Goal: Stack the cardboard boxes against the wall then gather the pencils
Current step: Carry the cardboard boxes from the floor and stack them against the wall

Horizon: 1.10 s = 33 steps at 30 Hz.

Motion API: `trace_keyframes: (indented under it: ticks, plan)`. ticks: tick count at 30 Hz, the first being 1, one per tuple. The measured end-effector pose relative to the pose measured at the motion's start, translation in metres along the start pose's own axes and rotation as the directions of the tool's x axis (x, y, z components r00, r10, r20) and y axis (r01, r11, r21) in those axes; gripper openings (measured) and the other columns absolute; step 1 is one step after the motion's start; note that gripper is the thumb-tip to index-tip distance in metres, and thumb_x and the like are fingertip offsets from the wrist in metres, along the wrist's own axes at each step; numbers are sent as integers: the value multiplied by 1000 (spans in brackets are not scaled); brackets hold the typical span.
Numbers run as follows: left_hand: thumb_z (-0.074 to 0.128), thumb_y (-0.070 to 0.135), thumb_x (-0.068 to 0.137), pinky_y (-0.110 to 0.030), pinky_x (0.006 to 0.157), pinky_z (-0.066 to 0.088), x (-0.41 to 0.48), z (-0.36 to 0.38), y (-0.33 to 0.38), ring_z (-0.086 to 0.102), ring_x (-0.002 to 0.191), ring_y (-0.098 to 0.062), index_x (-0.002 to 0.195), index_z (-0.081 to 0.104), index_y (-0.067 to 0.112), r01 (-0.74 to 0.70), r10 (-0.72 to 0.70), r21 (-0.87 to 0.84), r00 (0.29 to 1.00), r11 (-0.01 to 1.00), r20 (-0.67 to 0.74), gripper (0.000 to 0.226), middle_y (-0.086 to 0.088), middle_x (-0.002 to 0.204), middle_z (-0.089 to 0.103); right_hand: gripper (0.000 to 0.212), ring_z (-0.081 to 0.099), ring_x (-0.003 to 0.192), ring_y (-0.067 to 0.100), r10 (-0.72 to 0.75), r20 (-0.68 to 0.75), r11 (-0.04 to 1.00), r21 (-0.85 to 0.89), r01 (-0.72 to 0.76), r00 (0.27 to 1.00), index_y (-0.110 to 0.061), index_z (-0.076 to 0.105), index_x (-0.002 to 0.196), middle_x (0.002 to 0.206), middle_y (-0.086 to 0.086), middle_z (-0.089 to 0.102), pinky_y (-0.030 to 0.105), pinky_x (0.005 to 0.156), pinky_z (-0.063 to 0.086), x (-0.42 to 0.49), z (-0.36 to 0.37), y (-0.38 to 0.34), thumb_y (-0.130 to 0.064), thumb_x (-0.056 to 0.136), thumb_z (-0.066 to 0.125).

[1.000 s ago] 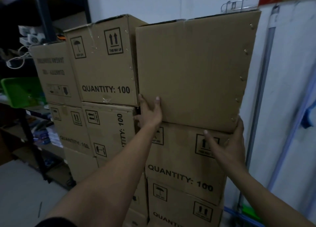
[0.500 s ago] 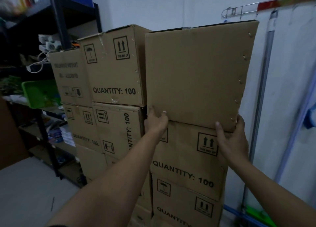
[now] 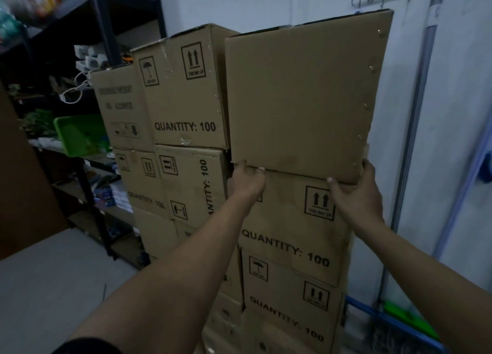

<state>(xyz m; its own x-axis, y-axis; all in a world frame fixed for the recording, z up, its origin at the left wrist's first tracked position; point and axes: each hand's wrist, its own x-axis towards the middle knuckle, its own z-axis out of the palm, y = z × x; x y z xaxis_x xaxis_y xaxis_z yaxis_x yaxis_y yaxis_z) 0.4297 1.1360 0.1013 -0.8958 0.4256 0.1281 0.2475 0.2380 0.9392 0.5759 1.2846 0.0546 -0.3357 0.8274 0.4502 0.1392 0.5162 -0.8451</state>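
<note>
At far left, a dark metal shelf [image 3: 87, 183] carries a green plastic tray [image 3: 80, 135] and blurred clutter we cannot make out. Beside it stand stacks of matte brown cardboard boxes [image 3: 186, 100] printed "QUANTITY: 100". Our left hand [image 3: 246, 183], arm outstretched, grips the lower left corner of the top box [image 3: 306, 100], a plain, square-faced carton with staples down its right edge, sitting on the right stack. Our right hand [image 3: 356, 194] clasps its lower right corner, thumb on the front. The white wall [image 3: 452, 114] is just beside it. The stack's foot is cut off.
</note>
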Motion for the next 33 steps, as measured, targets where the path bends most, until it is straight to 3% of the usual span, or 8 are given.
trace_keyframes:
  ticks: [5, 10, 15, 19, 22, 27, 30, 33]
  plan:
    - [51, 40, 96, -27, 103, 38, -16, 2, 4, 40, 136, -29, 152, 28, 26, -34, 31, 81, 999, 996, 36, 62, -8, 151, 38, 97, 41, 136, 32, 75, -15, 996, -47, -76, 997, -28, 8, 155, 153, 8, 36, 51, 111, 39, -8, 6, -3, -48, 83, 70]
    - [52, 38, 96, -36, 110, 38, -33, 1, 2, 42, 135, -28, 149, 35, 21, -94, 82, 149, 993, 984, 88, 59, -5, 149, 43, 106, 33, 141, 36, 110, -30, 991, -79, -112, 993, -26, -3, 157, 158, 12, 27, 50, 114, 33, -12, 4, -4, -46, 85, 71]
    - [52, 34, 97, -32, 110, 32, -46, -5, -6, 37, 138, -27, 149, 34, 18, -52, 37, 135, 994, 990, 107, 58, -6, 151, 40, 113, 18, 149, 34, 142, -54, 986, -81, -146, 988, -27, -17, 155, 164, 14, 7, 55, 117, 24, -29, 12, -11, -45, 86, 71]
    - [52, 33, 98, -28, 101, 37, -56, -16, -17, 43, 133, -26, 150, 33, 21, -9, -3, 110, 994, 994, 106, 57, -3, 131, 53, 112, 5, 152, 32, 138, -60, 980, -137, -145, 989, -29, -16, 156, 165, 15, -6, 55, 119, 19, -46, 19, -19, -47, 86, 69]
    - [53, 32, 98, -33, 111, 35, -61, -29, -25, 40, 137, -25, 152, 28, 19, 17, -26, 81, 993, 997, 114, 60, -3, 149, 43, 107, 0, 152, 31, 125, -8, 980, -155, -124, 992, -34, -11, 156, 164, 13, -12, 53, 121, 15, -59, 30, -28, -48, 87, 69]
    - [53, 34, 98, -26, 100, 38, -70, -67, -43, 46, 130, -26, 149, 36, 22, 37, -44, 107, 997, 994, 58, 55, -3, 146, 46, 91, 11, 151, 31, 56, 66, 991, -123, -48, 996, -28, 16, 156, 164, 13, 9, 49, 120, 22, -81, 66, -51, -45, 85, 71]
    - [54, 36, 96, -31, 108, 39, -68, -107, -62, 47, 130, -26, 149, 35, 23, 54, -57, 142, 998, 988, 15, 59, -4, 148, 45, 81, 32, 143, 29, 3, 158, 995, -103, 14, 987, -24, 30, 151, 157, 7, 30, 49, 113, 36, -98, 100, -71, -50, 84, 69]
    - [51, 36, 97, -30, 105, 41, -66, -154, -86, 46, 131, -24, 150, 33, 21, 77, -82, 206, 996, 976, 17, 58, -5, 150, 42, 76, 43, 134, 27, -28, 240, 994, -100, 54, 970, -22, 36, 148, 150, 5, 40, 44, 106, 44, -123, 135, -93, -49, 85, 69]
